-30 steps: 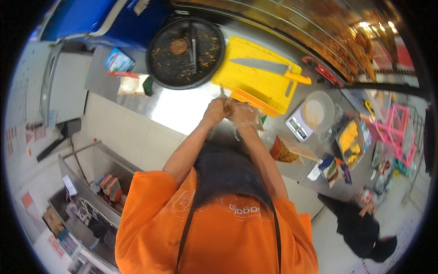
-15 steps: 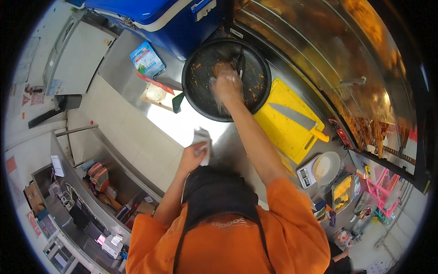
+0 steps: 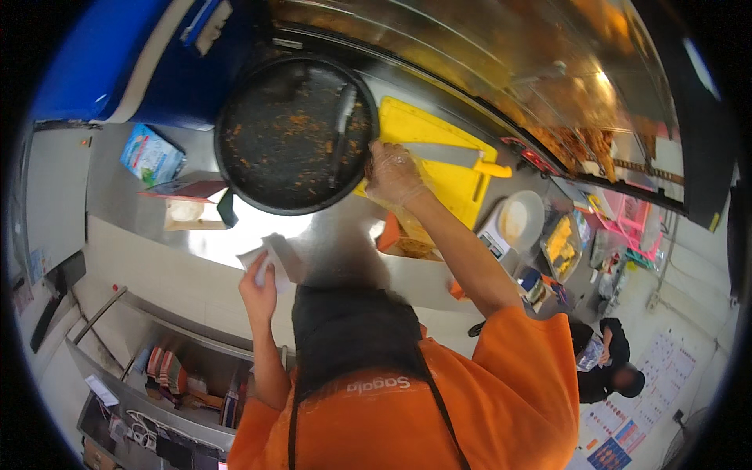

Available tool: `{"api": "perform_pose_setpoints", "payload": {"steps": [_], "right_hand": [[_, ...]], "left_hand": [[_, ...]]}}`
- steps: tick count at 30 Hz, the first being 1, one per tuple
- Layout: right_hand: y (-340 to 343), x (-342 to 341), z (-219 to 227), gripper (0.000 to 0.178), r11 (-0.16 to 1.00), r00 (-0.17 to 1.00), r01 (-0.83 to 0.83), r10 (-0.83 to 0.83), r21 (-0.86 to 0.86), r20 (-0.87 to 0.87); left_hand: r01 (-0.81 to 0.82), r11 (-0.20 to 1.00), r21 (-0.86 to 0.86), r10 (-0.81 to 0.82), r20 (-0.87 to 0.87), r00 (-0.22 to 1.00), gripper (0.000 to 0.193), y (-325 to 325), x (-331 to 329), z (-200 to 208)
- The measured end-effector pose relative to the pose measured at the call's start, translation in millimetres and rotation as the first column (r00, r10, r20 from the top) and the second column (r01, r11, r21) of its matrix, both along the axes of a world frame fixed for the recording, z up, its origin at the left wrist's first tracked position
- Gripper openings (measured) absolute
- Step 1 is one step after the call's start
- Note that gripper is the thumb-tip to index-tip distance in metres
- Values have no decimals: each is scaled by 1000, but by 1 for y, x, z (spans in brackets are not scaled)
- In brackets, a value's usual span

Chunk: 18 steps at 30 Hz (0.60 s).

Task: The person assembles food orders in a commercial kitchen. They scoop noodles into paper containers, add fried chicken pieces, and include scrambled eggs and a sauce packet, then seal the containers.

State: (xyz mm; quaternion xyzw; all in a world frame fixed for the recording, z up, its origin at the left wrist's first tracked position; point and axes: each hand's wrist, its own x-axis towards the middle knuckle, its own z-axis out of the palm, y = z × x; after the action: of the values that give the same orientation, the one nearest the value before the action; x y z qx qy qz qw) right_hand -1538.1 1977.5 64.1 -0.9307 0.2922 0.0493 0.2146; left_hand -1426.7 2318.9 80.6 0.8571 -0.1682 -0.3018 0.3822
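My left hand (image 3: 258, 288) pinches a piece of white paper (image 3: 283, 258), with a folded flap standing out, over the counter's front edge. In a clear plastic glove, my right hand (image 3: 395, 176) is at the right rim of a large round black pan (image 3: 258, 200). Its fingers are curled; whatever they may hold is hidden. Brown crumbs and shreds dot the pan, and a long utensil (image 3: 342, 117) lies inside it. Beside the right hand is a yellow cutting board (image 3: 462, 204), bearing a large knife (image 3: 446, 153) with a yellow handle.
A blue cooler (image 3: 180, 86) stands behind the pan at left, with a blue-white packet (image 3: 151, 154) and an open box (image 3: 188, 213) nearby. At right are a white bowl (image 3: 520, 219) on a scale, a tray of yellow food (image 3: 561, 244), a glass cabinet (image 3: 501, 70) and another person (image 3: 607, 364).
My right hand has left the middle of the pan and moved to its right rim. My left hand still grips the paper, which is now spread wider. The whole view has turned.
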Motion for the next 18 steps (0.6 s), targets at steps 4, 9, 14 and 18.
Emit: {"api": "perform_pose_setpoints", "payload": {"steps": [4,9,14,18], "right_hand": [[-34,-90,-36,37,989,941,7,44,-148,334],[-124,-204,-41,31,837,865,88,-332,-539,-375],[-145,-234,-43,34,947,865,133,-256,-293,-432],[-120,-265,-5,40,961,904,193,-254,-200,-343]], "left_hand": [[202,973,-108,-196,61,979,29,-79,-19,13],[484,873,52,-486,49,872,30,-177,-70,-7],[422,724,546,-593,181,785,30,-242,-104,-47],[411,705,578,-621,223,751,28,-247,-119,-58]]}}
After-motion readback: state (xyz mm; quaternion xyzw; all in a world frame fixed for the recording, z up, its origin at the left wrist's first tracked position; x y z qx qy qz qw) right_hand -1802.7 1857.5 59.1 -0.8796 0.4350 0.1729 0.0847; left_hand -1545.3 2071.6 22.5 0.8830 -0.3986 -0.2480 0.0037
